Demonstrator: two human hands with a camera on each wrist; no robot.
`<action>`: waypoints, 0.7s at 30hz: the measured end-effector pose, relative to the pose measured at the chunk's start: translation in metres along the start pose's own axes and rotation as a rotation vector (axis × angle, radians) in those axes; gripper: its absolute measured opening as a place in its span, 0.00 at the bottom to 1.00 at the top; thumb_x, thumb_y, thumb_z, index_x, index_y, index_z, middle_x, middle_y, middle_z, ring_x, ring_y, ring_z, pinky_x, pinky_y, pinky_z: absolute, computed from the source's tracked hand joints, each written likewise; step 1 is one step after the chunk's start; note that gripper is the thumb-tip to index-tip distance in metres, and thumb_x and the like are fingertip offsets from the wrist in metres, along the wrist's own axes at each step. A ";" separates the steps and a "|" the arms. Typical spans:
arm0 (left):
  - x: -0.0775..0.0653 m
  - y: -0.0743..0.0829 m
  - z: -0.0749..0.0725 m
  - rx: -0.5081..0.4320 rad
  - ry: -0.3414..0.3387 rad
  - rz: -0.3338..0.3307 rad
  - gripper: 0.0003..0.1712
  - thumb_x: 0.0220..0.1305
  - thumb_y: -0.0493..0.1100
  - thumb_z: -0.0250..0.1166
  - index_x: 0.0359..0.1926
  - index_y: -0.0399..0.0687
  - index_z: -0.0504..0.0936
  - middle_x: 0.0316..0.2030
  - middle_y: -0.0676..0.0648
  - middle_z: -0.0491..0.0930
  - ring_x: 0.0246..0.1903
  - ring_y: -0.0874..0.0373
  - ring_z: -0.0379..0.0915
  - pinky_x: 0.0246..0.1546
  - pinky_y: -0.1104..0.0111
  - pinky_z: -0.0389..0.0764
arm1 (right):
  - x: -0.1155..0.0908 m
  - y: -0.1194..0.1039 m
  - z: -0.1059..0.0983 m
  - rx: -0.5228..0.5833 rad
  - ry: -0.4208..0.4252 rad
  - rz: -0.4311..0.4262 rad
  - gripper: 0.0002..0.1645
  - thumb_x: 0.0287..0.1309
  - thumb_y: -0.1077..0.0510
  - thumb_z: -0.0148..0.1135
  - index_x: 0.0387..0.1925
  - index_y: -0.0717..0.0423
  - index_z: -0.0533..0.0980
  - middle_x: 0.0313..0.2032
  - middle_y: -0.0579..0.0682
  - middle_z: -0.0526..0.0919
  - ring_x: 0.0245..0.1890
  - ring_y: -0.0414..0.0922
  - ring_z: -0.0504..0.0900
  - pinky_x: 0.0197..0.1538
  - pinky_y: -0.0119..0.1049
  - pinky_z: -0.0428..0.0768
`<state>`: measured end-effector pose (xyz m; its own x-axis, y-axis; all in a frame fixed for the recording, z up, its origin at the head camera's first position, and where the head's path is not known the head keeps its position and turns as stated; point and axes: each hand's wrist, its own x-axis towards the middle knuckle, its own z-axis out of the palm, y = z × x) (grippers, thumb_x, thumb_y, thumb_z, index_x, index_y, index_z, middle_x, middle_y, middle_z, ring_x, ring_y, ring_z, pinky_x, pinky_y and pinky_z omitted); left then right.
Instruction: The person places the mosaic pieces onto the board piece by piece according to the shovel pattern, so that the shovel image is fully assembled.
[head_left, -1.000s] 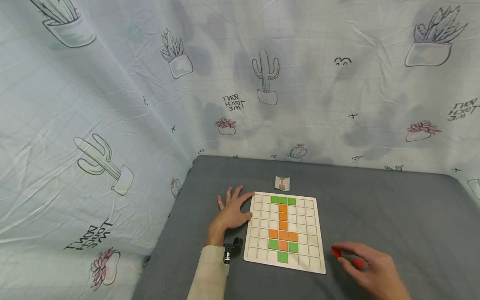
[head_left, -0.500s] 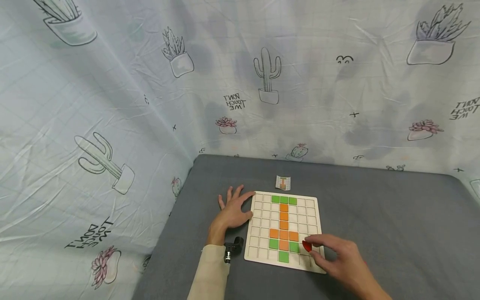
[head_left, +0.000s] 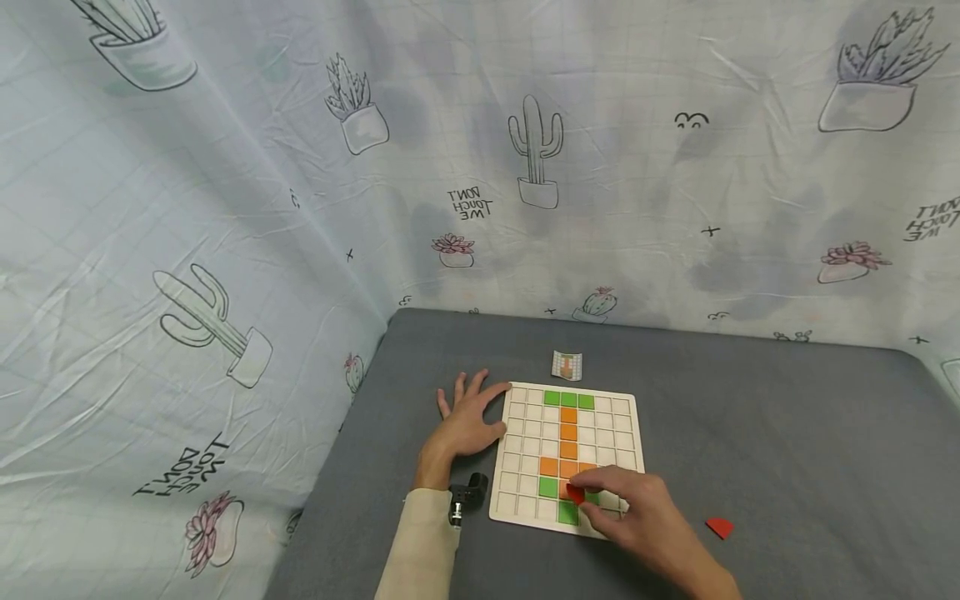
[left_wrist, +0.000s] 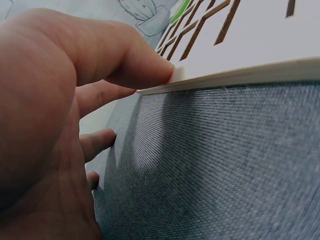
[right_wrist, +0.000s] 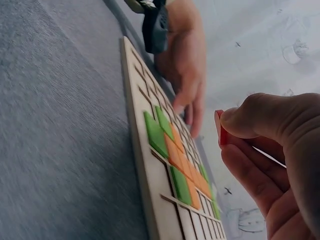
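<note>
A pale wooden grid board [head_left: 517,483] lies on the grey cloth, with green tiles [head_left: 569,399] and orange tiles [head_left: 569,432] set in its cells. My left hand [head_left: 465,427] rests at the board's left side, fingers spread, thumb and index fingertip touching the edge; the left wrist view shows the thumb [left_wrist: 145,70] against the rim. Between thumb and fingers my right hand [head_left: 637,512] pinches a red piece [head_left: 575,493], held over the lower middle of the board. The right wrist view has this red piece [right_wrist: 220,128] edge-on, raised above the board. The hand partly covers the lower right cells.
On the cloth to the right of the board lies a second red piece [head_left: 720,527], shaped like a wedge with a rounded side. Behind the board is a small printed card [head_left: 567,365] with a coloured grid. A cactus-print curtain [head_left: 622,167] hangs behind the table.
My right hand has carried the pinched red piece leftward from beside the board to over its lower middle. The other red piece, left on the cloth, is now uncovered. My left hand stays put.
</note>
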<state>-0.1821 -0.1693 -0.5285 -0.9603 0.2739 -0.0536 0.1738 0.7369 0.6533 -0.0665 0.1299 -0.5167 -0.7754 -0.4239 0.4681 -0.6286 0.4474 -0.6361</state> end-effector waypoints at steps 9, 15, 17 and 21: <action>0.002 -0.001 0.000 -0.002 0.000 0.000 0.39 0.68 0.43 0.68 0.79 0.61 0.75 0.87 0.40 0.53 0.88 0.30 0.31 0.77 0.23 0.23 | 0.004 0.003 0.026 0.073 -0.025 -0.099 0.28 0.48 0.75 0.80 0.49 0.48 0.89 0.44 0.40 0.92 0.41 0.37 0.89 0.49 0.22 0.85; 0.000 -0.001 0.000 -0.002 -0.004 -0.001 0.39 0.69 0.43 0.68 0.80 0.62 0.75 0.87 0.40 0.52 0.88 0.31 0.30 0.77 0.23 0.23 | 0.005 0.000 0.033 0.064 -0.056 -0.098 0.24 0.51 0.73 0.81 0.47 0.50 0.89 0.43 0.40 0.92 0.42 0.37 0.89 0.52 0.18 0.82; 0.000 -0.001 0.000 -0.005 -0.004 0.002 0.39 0.69 0.43 0.68 0.80 0.61 0.75 0.87 0.40 0.53 0.88 0.30 0.31 0.77 0.23 0.23 | 0.005 0.000 0.035 0.044 -0.061 -0.095 0.23 0.50 0.73 0.82 0.46 0.50 0.89 0.42 0.39 0.92 0.42 0.36 0.89 0.52 0.17 0.81; 0.001 -0.001 -0.001 -0.012 -0.004 0.012 0.38 0.68 0.42 0.68 0.79 0.60 0.75 0.87 0.39 0.53 0.87 0.29 0.31 0.77 0.23 0.23 | 0.005 0.002 0.039 0.008 -0.071 -0.117 0.23 0.49 0.72 0.83 0.45 0.50 0.89 0.41 0.38 0.91 0.41 0.34 0.88 0.51 0.17 0.81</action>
<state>-0.1830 -0.1703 -0.5280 -0.9572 0.2852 -0.0486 0.1826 0.7261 0.6629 -0.0695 0.0982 -0.5396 -0.6907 -0.5272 0.4949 -0.7135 0.3860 -0.5847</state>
